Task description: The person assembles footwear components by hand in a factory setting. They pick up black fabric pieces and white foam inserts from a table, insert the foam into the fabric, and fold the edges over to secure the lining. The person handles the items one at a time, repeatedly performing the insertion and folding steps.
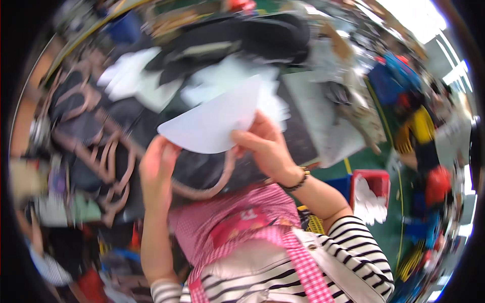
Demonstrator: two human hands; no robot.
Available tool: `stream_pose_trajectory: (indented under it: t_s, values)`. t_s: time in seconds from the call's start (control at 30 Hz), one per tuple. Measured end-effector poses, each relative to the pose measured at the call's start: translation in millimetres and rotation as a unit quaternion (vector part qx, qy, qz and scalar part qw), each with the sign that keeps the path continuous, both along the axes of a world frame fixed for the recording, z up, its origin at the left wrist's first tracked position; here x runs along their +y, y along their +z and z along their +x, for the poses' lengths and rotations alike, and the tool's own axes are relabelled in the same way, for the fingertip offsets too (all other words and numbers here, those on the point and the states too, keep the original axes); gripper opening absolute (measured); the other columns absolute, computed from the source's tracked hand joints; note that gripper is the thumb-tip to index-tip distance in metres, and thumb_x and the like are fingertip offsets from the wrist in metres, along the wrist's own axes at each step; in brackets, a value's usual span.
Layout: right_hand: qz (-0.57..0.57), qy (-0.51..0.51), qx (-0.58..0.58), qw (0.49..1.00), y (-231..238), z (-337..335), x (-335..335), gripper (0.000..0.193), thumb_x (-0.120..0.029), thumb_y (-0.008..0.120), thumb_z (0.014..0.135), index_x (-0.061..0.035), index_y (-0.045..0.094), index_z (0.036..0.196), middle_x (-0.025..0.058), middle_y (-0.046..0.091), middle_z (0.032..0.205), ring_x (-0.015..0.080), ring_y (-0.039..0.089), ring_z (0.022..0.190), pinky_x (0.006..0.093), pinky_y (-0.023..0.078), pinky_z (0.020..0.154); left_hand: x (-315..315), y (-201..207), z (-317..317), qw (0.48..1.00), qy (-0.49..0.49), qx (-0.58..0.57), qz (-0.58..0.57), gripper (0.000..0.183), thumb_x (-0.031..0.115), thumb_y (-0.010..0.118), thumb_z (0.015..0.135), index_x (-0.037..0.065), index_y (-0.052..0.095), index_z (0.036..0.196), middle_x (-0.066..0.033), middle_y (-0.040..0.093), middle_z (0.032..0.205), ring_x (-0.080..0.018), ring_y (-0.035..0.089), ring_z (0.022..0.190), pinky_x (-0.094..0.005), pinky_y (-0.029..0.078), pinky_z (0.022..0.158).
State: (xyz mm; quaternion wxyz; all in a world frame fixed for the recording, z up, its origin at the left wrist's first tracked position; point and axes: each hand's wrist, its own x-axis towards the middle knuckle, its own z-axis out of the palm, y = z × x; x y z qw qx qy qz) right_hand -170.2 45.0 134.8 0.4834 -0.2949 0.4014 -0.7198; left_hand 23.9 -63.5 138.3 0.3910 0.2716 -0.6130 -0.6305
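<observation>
1× white sheet (209,123), thin, curved lower edge: we've got it btwn both hands, over the black work surface (303,134), tilted w/ R end higher.

L hand (157,159): raised nr. vertical, forearm straight up from lower edge; fingers closed on sheet's L corner, exact thumb placement blurred, can't tell.

R hand (268,146): forearm slants up & inward from lower R, elbow bent; thumb flat on sheet's near face, other fingers behind, i.e. we pinch its R end. Dark beaded bracelet (304,178) on R wrist.

Surroundings: pile of white pcs (199,93) just beyond sheet; 2nd white group (126,73) to far L. Tan strap loop (212,192) below sheet, nr. our apron (189,222) (pink check). Black pcs w/ tan straps (96,159), L side. Grey board (316,101), R side. Red bin (385,183) w/ white contents, lower R, beyond R forearm.
</observation>
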Motion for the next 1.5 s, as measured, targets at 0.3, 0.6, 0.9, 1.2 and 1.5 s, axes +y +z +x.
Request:
stream_pose_trajectory:
  t_s: [0.3,0.6,0.9,1.2,1.5]
  values:
    - [0.118,0.106,0.191,0.969,-21.9,-1.0,-5.3,0.022,-0.016,0.066,0.09,0.0035,0.065,0.099,0.005,0.068,0.089,0.0091,0.061,0.081,0.0246,0.051,0.069,-0.9,-14.4,44.7,0.988,0.034,-0.152,0.004,0.018,0.014,0.069,0.089,-0.002,0.068,0.095,0.0007,0.063,0.089,-0.0052,0.055,0.081,-0.0204,0.043,0.075]
    - [0.214,0.1,0.361,0.902,-45.6,1.4,-18.1,0.019,-0.012,0.071,0.085,0.0041,0.065,0.094,0.0037,0.066,0.088,0.0083,0.061,0.076,0.0238,0.051,0.07,1.1,-58.5,49.6,0.966,0.085,-0.235,-0.062,0.021,0.015,0.073,0.082,-0.005,0.069,0.086,-0.0038,0.063,0.094,-0.0101,0.055,0.07,-0.0237,0.043,0.063]
    - [0.078,-0.113,0.632,0.763,-29.4,-0.7,-37.2,0.035,-0.019,0.074,0.072,-0.0002,0.062,0.1,0.0167,0.051,0.119,0.0355,0.048,0.107,0.0433,0.042,0.091,-33.0,-24.3,68.5,0.822,0.151,-0.334,-0.435,0.061,-0.006,0.067,0.065,0.01,0.057,0.123,-0.0117,0.05,0.129,-0.0349,0.047,0.123,-0.0418,0.039,0.103]
    - [-0.011,0.073,0.752,0.655,42.4,-59.1,-61.4,0.025,-0.017,0.071,0.076,0.0,0.062,0.092,0.0116,0.057,0.116,0.032,0.05,0.11,0.0421,0.038,0.095,-31.2,-30.5,76.8,0.743,0.029,-0.342,-0.575,0.023,0.006,0.065,0.074,0.007,0.067,0.097,-0.01,0.062,0.12,-0.0286,0.05,0.126,-0.0499,0.032,0.109]
    - [0.033,0.03,0.747,0.663,48.9,-122.6,-82.8,0.048,-0.008,0.065,0.072,-0.002,0.054,0.119,0.016,0.055,0.122,0.0348,0.055,0.11,0.0414,0.039,0.1,-28.1,-59.0,23.4,0.737,-0.046,-0.36,-0.57,0.044,0.007,0.068,0.076,0.011,0.06,0.119,-0.0085,0.059,0.122,-0.0276,0.055,0.112,-0.044,0.039,0.1]
